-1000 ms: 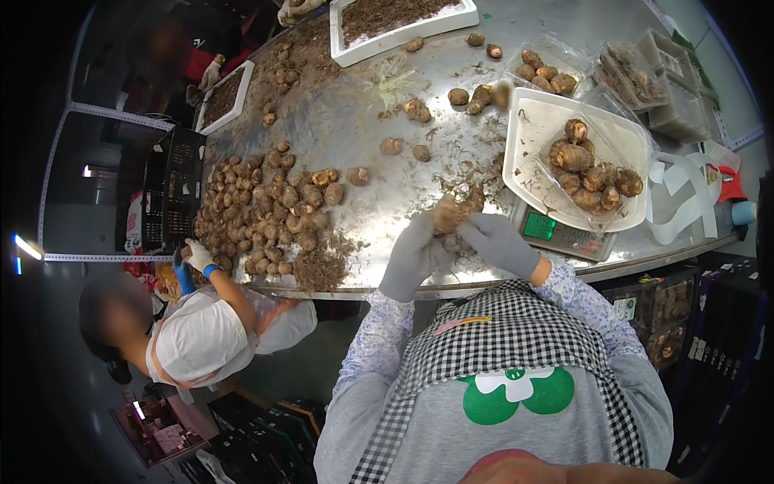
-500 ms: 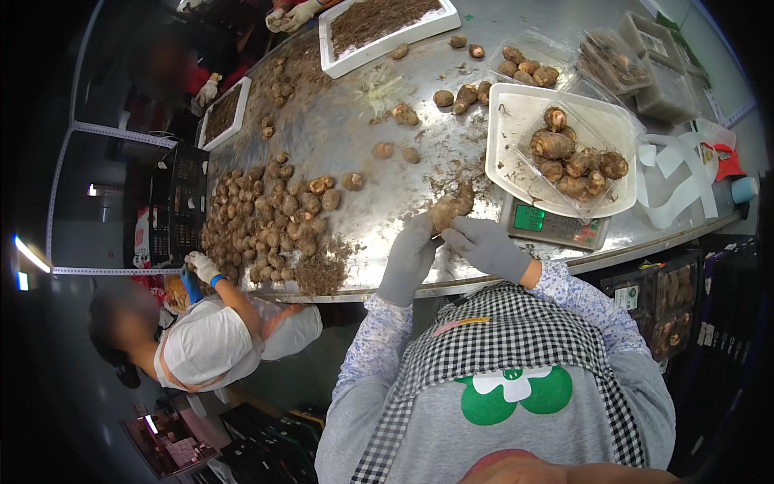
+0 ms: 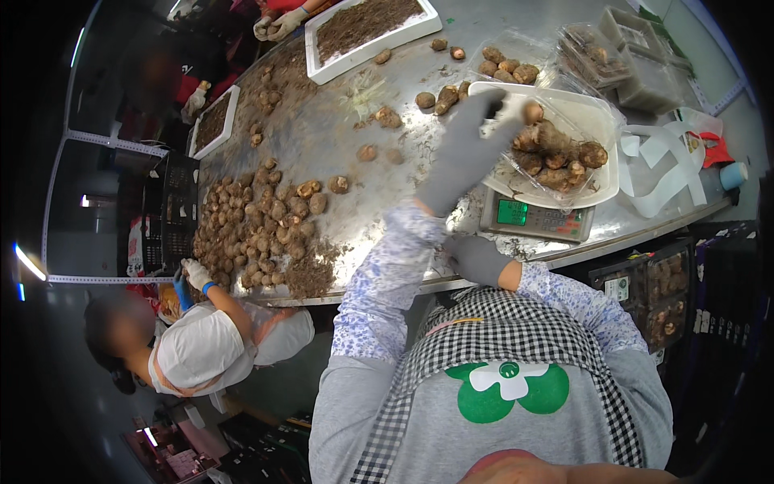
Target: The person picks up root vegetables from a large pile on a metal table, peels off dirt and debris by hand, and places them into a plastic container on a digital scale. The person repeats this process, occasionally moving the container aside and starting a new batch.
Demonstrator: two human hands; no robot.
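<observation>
Over the edge of a white tray (image 3: 610, 173), the person's left hand (image 3: 468, 153) looks blurry, its grip spread wide with nothing clear inside. Fat brown roots (image 3: 556, 153) sit in the tray, on clear plastic, just past those fingers. The left sleeve (image 3: 387, 274) gets in the way and hides some of the surface (image 3: 371, 214). Low by the near edge is the right hand (image 3: 480, 262), and I cannot tell if its grip holds anything. A scale (image 3: 568, 224) with a green screen (image 3: 512, 212) peeks out under the tray. Clear boxes (image 3: 645, 81) and white loops (image 3: 669, 173) lie nearby. The surface is shiny metal with dirt and a big pile of round roots (image 3: 250, 226). By the pile is a co-worker (image 3: 201, 347) in white. The room looks dim.
</observation>
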